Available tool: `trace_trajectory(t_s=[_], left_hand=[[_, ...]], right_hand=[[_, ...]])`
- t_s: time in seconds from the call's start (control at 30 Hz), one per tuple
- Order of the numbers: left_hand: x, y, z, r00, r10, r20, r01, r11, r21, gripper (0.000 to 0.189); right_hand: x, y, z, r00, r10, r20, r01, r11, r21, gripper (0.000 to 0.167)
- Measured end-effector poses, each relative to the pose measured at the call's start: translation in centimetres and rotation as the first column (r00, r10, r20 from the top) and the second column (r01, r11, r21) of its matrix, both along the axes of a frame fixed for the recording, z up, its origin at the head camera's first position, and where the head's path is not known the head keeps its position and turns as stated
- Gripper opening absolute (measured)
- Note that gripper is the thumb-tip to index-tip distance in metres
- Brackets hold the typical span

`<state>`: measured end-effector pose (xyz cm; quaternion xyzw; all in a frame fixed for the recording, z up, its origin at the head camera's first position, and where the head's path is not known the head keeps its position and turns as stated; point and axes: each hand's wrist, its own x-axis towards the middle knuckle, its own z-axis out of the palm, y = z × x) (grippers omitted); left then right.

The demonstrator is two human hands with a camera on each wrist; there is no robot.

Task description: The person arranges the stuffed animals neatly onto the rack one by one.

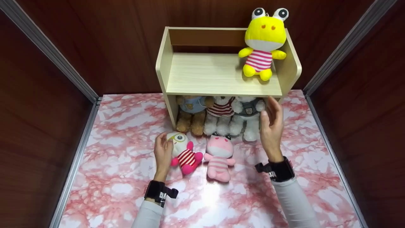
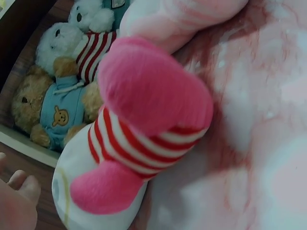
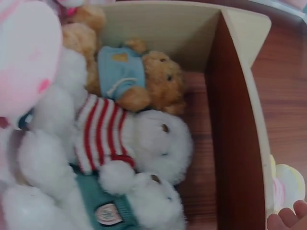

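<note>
White-headed plush doll (image 1: 186, 157) lies on the marbled surface (image 1: 120, 126) at the near left of the shelf unit (image 1: 202, 72), its head toward the far left and its pink feet toward the near right. Your left hand (image 1: 163, 155) is just left of that head, relaxed, with the fingers loosely bent and nothing grasped; the left wrist view shows a gap between your fingertips and the doll. The doll wears a red-and-white striped outfit, and yellowish rims circle its eye.

Just to its right you have a pink frog plush (image 1: 219, 158), lying with its head toward the shelf unit. Your right hand (image 1: 272, 129) is released too, its fingers pointing to the far side at the right end of the unit; you cannot tell from these views whether they touch the board.

Below that board, side by side from left to right, are a brown bear (image 1: 191, 117) in a blue top, a white bear in a striped sweater (image 1: 220, 109) and a white bear in a dark top (image 1: 249, 118). Above, a yellow frog plush (image 1: 262, 44) sits at the right. You wear black straps (image 1: 281, 169) on both wrists.
</note>
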<state>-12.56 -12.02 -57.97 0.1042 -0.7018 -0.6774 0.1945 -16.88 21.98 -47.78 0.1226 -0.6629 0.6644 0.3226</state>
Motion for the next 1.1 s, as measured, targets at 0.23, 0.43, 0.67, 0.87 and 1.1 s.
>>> trace_trajectory(t_s=[0.23,0.43,0.67,0.87,1.1], left_hand=[[-1.5,-2.0,-2.9,0.993,0.062,0.099,-0.029,0.951,-0.307,0.045],[-1.5,-2.6,-4.2,0.961,0.047,0.271,0.056,0.931,-0.361,0.059],[-1.6,-2.8,-5.3,0.933,0.028,0.359,0.107,0.93,-0.351,0.075],[-1.6,-3.0,-5.7,0.924,0.02,0.381,0.122,0.93,-0.346,0.083],[-1.6,-3.1,-6.0,0.945,0.018,0.327,0.097,0.938,-0.332,0.07]], right_hand=[[0.6,0.1,-2.5,0.997,-0.02,0.077,0.017,0.999,0.028,0.046],[0.8,0.3,-3.9,0.99,-0.042,0.133,0.034,0.998,0.059,0.045],[2.2,-0.6,-3.3,0.982,-0.057,0.181,0.035,0.992,0.123,0.044],[2.5,-0.8,-3.9,0.967,-0.078,0.244,0.038,0.986,0.164,0.047],[2.2,-0.5,-4.6,0.959,-0.108,0.263,0.064,0.983,0.171,0.046]])
